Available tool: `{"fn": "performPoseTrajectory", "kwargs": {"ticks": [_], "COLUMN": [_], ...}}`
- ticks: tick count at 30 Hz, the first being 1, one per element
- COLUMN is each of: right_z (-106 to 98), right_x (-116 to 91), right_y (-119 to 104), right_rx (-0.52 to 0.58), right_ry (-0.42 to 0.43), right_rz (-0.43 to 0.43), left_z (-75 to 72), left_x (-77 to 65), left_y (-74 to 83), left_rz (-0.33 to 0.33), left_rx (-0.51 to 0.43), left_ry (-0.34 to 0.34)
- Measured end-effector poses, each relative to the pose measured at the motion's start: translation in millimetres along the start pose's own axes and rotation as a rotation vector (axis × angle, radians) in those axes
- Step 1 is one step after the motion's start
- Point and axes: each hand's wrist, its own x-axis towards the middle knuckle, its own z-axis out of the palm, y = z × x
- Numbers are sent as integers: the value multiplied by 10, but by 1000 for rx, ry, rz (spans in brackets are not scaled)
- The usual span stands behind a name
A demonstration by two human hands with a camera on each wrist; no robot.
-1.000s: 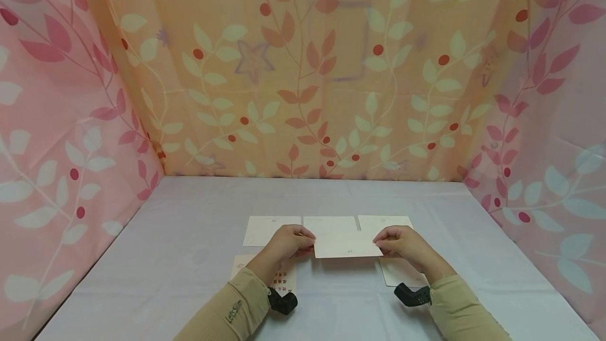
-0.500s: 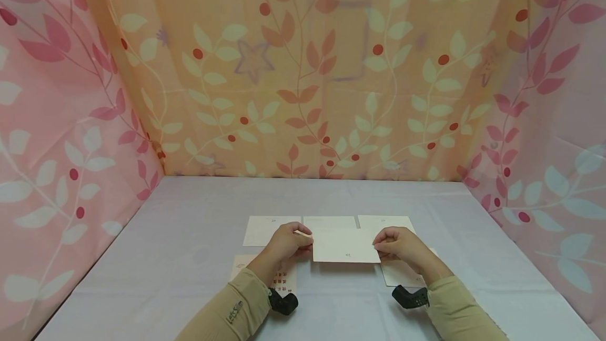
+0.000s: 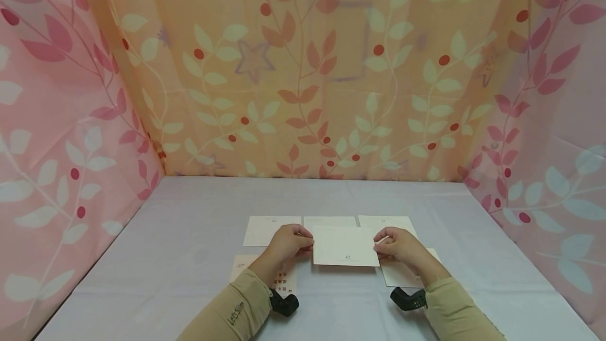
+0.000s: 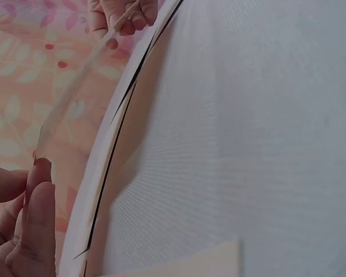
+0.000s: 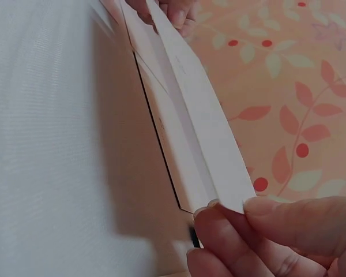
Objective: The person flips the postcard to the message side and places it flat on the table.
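Observation:
A plain cream card [image 3: 345, 249] with a tiny mark near its near edge hangs above the table between both hands. My left hand [image 3: 286, 242] pinches its left edge, and my right hand [image 3: 401, 249] pinches the right edge between thumb and fingers. The right wrist view shows the card [image 5: 205, 118] raised off the surface and seen at a steep angle. Just under my left forearm lies a card with red characters [image 3: 284, 279], partly covered. Another pale card [image 3: 400, 273] lies below my right hand, partly hidden by it.
Behind the hands, a row of pale cards lies flat: a left one [image 3: 265, 229], a middle one [image 3: 330, 221] mostly hidden by the held card, and a right one [image 3: 385, 221]. White cloth covers the table [image 3: 199, 236]. Patterned curtains [image 3: 303, 93] enclose the back and sides.
The held card has tilted so more of its face shows, and its near edge has come toward me. My right hand has shifted slightly left. The cards on the table stay put.

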Motion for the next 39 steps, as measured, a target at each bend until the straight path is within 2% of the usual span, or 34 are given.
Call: {"fn": "performPoseTrajectory", "kwargs": {"ticks": [7, 12, 21, 30, 39], "right_z": [3, 24, 69, 65, 81], "right_x": [7, 1, -12, -23, -23], "right_y": [21, 9, -8, 14, -2], "right_rx": [-2, -37, -107, -115, -179], "right_ry": [-20, 8, 86, 83, 114], "right_rz": [2, 9, 68, 101, 180], "left_z": [22, 36, 52, 56, 51], "left_x": [-11, -20, -37, -70, -101], "left_y": [-9, -6, 4, 22, 16], "left_rz": [-8, -4, -29, -55, -78], "left_rx": [8, 22, 86, 107, 170], "left_ry": [3, 8, -9, -40, -56]}}
